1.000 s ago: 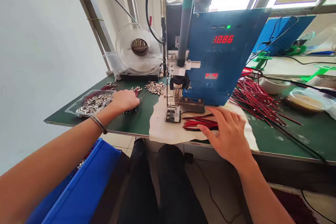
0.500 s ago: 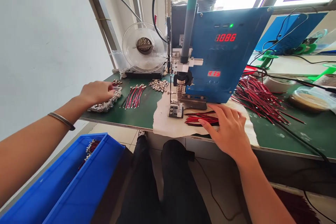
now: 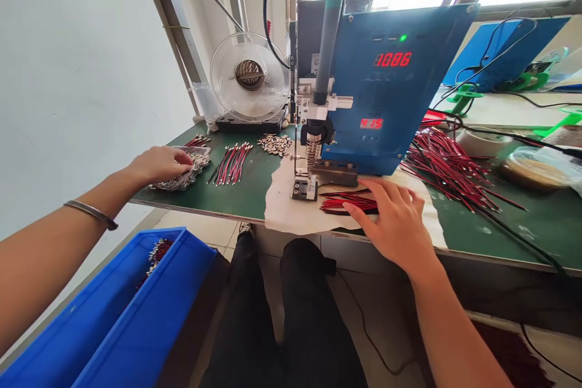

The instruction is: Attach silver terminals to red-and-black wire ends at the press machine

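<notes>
At the left end of the bench, my left hand (image 3: 157, 165) is over a clear plastic tray (image 3: 207, 160) heaped with small silvery metal parts. Its fingers are curled together, and anything between them is too small or hidden to name. My right hand (image 3: 398, 224) rests with thumb and fingers spread at the right end of a bundle of red and black wires (image 3: 343, 202). These wires lie on a pale cloth (image 3: 286, 212). Left of them, a small black-and-metal fixture (image 3: 304, 189) sits under the spring-wrapped tip of a soldering machine (image 3: 386, 97).
Wires with metal ends (image 3: 231, 163) lie in a row beside a pile of small parts (image 3: 275, 145). A clear reel (image 3: 249, 76) stands behind. More red and black wires (image 3: 450, 163) are heaped right of the machine. A blue bin (image 3: 131, 297) sits below left.
My left hand has shifted a little left and down over the tray, its fingertips now lower among the parts. My right hand stays at the wires with hardly any movement.
</notes>
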{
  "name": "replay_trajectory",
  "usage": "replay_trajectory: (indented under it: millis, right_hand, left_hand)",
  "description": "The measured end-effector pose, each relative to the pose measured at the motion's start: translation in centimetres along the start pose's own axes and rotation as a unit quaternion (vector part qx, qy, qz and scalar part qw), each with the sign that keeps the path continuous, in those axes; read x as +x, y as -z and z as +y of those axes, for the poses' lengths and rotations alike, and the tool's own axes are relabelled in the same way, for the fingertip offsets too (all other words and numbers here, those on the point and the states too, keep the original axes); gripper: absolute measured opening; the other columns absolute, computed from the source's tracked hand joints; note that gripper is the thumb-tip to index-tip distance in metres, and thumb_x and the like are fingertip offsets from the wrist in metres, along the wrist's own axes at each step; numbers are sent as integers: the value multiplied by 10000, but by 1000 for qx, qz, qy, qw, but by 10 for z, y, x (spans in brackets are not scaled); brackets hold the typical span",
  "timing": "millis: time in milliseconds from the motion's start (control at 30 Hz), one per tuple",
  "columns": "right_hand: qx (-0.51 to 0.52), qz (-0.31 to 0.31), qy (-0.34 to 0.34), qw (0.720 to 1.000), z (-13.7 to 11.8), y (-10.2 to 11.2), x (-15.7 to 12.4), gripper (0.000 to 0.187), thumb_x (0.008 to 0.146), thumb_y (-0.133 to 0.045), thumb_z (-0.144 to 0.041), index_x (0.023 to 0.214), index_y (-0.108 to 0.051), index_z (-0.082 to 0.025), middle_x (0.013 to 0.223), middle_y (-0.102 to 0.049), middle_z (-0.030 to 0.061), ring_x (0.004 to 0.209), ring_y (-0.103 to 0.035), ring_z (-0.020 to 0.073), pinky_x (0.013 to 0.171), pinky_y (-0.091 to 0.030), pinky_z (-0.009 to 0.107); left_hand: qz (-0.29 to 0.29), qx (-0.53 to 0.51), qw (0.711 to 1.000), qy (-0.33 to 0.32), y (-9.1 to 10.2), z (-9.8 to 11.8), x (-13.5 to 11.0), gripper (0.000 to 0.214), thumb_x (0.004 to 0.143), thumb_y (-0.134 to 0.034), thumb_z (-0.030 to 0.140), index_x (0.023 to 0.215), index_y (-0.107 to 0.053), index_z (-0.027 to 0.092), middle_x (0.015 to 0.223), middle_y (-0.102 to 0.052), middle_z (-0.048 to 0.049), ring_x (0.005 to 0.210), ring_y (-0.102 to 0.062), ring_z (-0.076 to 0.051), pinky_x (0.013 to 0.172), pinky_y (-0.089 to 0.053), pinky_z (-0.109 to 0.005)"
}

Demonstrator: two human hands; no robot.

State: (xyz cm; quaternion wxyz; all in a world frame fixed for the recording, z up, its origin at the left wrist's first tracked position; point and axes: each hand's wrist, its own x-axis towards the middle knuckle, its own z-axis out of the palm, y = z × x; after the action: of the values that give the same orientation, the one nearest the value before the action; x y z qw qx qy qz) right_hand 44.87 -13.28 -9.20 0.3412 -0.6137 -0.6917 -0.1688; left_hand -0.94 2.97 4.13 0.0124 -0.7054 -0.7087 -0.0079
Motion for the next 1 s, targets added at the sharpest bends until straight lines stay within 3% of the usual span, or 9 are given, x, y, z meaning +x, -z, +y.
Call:
replay_trajectory:
  millis: [200,467,700,867,1000]
  right_hand:
    - [-1,10,6,1000,-1,0,-1,612,1141,-402,-745,1402,-659,-255,1378,-785,141,1247,-712,417,1174,-410,678]
    - [2,2,-5,1000,-2,1,0,537,1130,-488,-689,1393,-677,-261,1389,-783,143,1271,-697,411,1187,-412,662]
    - [-3,5,0,1000,-2,1,0,530,1128,-496,-673,1396,-678,-253,1387,-784,144,1261,-706,411,1181,-421,654]
    - [6,4,-4,1000,-2,1,0,518,1127,-502,-663,1403,-682,-263,1385,-783,151,1254,-704,409,1189,-411,654]
    - [4,8,4,1000,-2,2,0,570,1135,-456,-706,1397,-672,-248,1377,-775,152,1230,-713,406,1174,-417,655]
  left_hand:
    - [-22,27,999,0,-1,1,1,437,856,-673,236,1237,-869,148,1267,-868,-96,1065,-722,-279,752,-439,-273]
    - [-14,52,998,17,0,-1,-2,427,915,-653,327,1257,-859,174,1319,-852,-109,1122,-728,-327,778,-445,-310]
    - [37,51,997,41,-1,1,-13,413,913,-660,443,1198,-846,211,1264,-846,-119,1088,-704,-352,766,-432,-332]
    - [64,36,996,46,1,8,-19,385,878,-676,408,1175,-833,218,1189,-857,-111,1041,-684,-349,803,-470,-350]
    - [97,1,995,33,4,22,-27,331,874,-678,363,1124,-823,201,1121,-847,-125,1072,-689,-388,910,-519,-426]
